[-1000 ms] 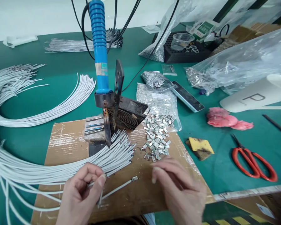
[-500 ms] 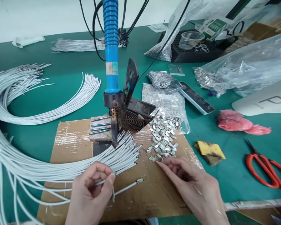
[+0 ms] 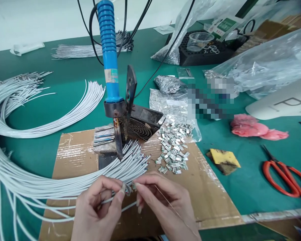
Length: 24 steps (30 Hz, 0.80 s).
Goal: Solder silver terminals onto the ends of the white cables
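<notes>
Two bare hands hover almost fingertip to fingertip above a cardboard sheet (image 3: 215, 209), both with curled fingers. The left hand (image 3: 96, 206) pinches a white cable (image 3: 107, 201) between thumb and forefinger; the right hand (image 3: 166, 201) grips a tiny metal connector (image 3: 134, 186), mostly hidden, while a thin wire (image 3: 174, 209) crosses its back. Just beyond lie a cable bundle (image 3: 72, 184) and loose connectors (image 3: 174, 147), beneath and beside an upright blue soldering iron (image 3: 109, 57). Red-handled scissors (image 3: 279, 175) rest rightward on the green table (image 3: 130, 75), which meets a pale wall (image 3: 40, 20).
</notes>
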Available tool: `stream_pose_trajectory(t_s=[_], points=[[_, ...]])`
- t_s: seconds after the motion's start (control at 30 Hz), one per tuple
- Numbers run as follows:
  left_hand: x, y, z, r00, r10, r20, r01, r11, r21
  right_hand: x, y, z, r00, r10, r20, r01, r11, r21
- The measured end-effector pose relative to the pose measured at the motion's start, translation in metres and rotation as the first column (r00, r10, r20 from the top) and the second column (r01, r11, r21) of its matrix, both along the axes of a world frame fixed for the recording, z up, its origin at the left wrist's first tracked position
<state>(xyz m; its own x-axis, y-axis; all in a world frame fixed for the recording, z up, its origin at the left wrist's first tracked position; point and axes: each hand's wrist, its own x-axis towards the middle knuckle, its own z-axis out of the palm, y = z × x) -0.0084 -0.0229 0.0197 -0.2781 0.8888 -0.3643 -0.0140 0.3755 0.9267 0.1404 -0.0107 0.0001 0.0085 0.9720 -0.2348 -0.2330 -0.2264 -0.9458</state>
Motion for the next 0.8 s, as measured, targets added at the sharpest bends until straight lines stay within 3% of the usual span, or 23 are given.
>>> stream_pose_trajectory(t_s=[0.2,0.33,0.8], points=[[0.0002,0.001,0.0037,0.996,-0.039,-0.076,0.042,0.998,0.038,0.0008,0.0024,-0.0035,0.989,0.144,-0.04,-0.142,0.989,0.039],[0.0002,0.0003,0.0039,0.997,-0.035,-0.071,0.037,0.999,0.017,-0.0025,0.0015,-0.0004,0.996,0.089,-0.031,-0.089,0.996,-0.01],[0.0019,0.0,0.0016,0.995,-0.015,-0.1,0.017,1.0,0.018,-0.0042,0.0022,0.0006,0.997,0.064,0.034,-0.064,0.998,0.003]])
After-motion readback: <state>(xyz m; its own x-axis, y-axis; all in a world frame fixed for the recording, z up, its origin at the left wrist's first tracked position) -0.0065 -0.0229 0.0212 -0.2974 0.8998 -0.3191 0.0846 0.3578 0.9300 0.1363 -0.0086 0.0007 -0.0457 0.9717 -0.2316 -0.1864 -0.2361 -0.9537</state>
